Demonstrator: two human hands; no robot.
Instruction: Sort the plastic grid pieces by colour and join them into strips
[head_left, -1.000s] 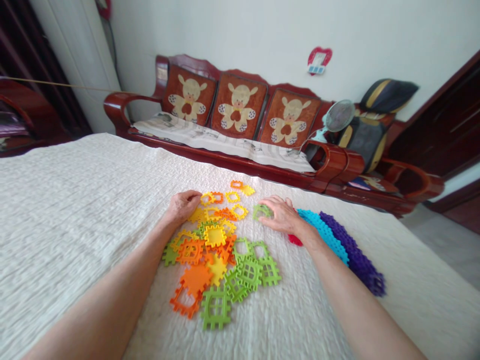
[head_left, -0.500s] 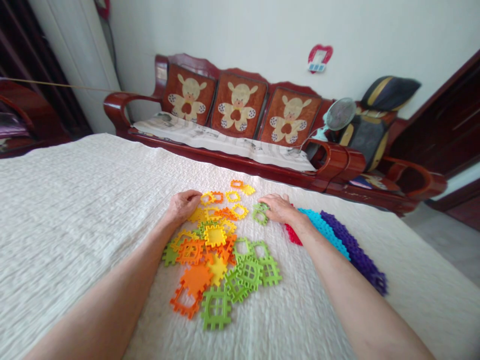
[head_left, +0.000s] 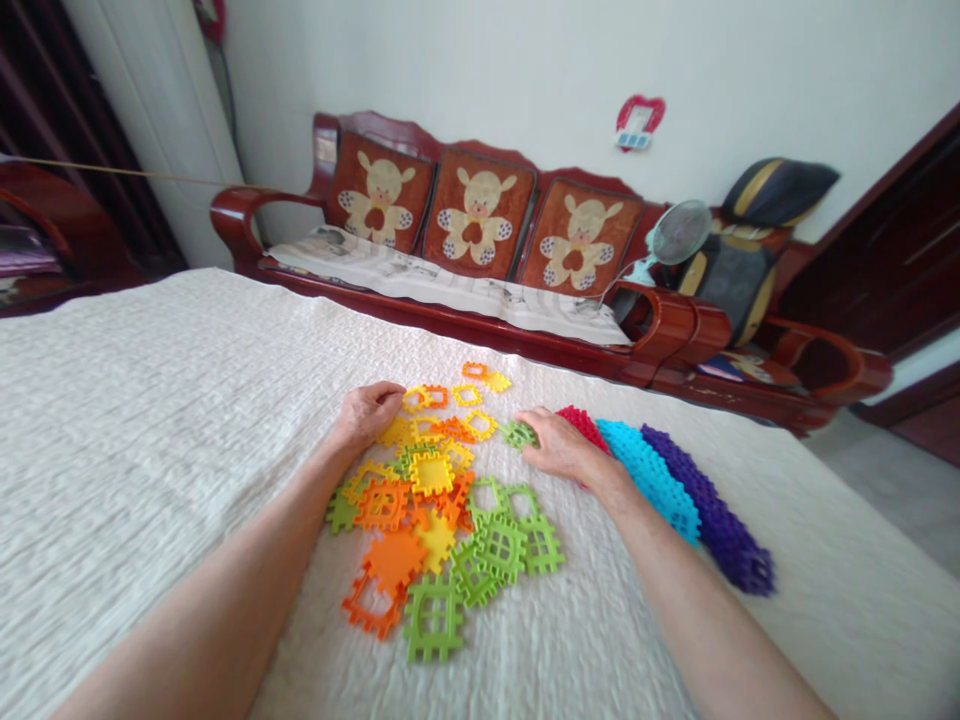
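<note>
A red row, a blue row and a purple row look finished to the right of a loose pile of yellow, orange and green pieces on a white cloth. The pile itself appears left to do, though green squares bunch at its near right edge (others lie among the yellow and orange). Just right of the pile, the grip of the right hand appears clamped on a green piece. At the pile's far left, the left hand rests, fingers together, against a yellow frame; whether it pinches anything cannot be told. No brand or writing is legible, even on the heart beyond the pile.
</note>
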